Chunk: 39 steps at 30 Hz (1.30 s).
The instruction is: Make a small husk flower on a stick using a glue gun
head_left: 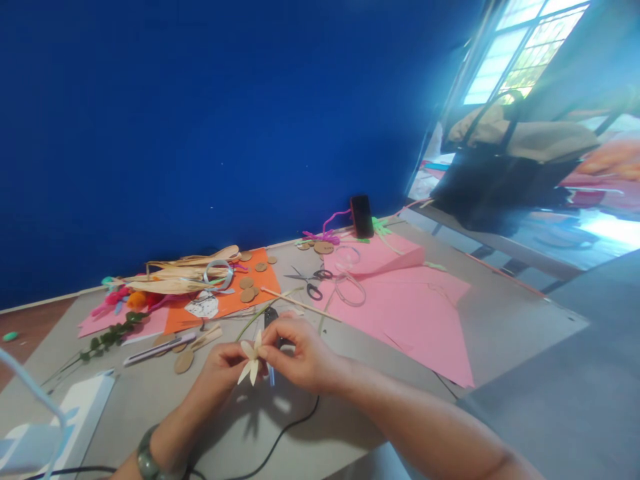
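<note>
A cream-coloured handmade flower [251, 363] with narrow pointed petals is held up over the table between my two hands. From the left, my left hand [225, 367] pinches its base, its wrist wearing a green bangle [146, 457]. Thumb and fingertips of my right hand [300, 350] are closed on one of the upper petals. Partly hidden behind my hands lies a dark object [271, 316], whose kind I cannot make out. Beyond them are a thin wooden stick [300, 304] and open scissors [307, 280] with black handles.
Pink paper [400, 313] covers the right side, with a phone [361, 217] against the blue wall. Dried husks [185, 277], wooden discs [247, 293] and orange paper [270, 270] lie at back left. Nearer are a box cutter [159, 349], a leafy sprig [113, 337] and a black cable [280, 437].
</note>
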### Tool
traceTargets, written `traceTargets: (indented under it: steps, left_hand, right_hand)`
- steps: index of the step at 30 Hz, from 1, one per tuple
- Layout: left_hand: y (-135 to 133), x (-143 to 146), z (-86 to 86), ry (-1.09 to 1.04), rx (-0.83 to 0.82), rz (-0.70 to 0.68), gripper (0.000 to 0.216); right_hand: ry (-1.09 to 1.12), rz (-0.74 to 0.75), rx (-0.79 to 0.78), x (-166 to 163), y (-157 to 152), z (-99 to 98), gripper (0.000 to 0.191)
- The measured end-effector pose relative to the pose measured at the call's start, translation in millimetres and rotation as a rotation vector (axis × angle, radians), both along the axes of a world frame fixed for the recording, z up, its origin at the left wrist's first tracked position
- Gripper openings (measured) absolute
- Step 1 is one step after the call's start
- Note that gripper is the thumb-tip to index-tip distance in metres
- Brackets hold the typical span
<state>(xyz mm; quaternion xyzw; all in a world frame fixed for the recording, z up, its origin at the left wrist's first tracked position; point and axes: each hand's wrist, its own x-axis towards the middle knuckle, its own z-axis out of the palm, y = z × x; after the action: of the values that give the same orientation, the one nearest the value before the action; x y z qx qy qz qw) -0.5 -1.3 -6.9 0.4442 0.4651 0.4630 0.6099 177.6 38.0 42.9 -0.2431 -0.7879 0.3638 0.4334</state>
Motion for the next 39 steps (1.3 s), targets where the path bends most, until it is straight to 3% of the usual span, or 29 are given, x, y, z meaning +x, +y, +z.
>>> traceTargets:
  steps: [31, 39]
  left_hand:
    - [0.4, -4.6, -5.7, 0.01, -0.005, -0.061, 0.02]
    - [-0.2, -2.2, -5.3, -0.019, -0.018, -0.017, 0.019]
  right_hand:
    - [-0.011, 0.091, -0.017, 0.3, 2.3, 2.5, 0.02]
    - [-0.002, 0.067, 0.01, 0.8, 1.4, 1.2, 0.005]
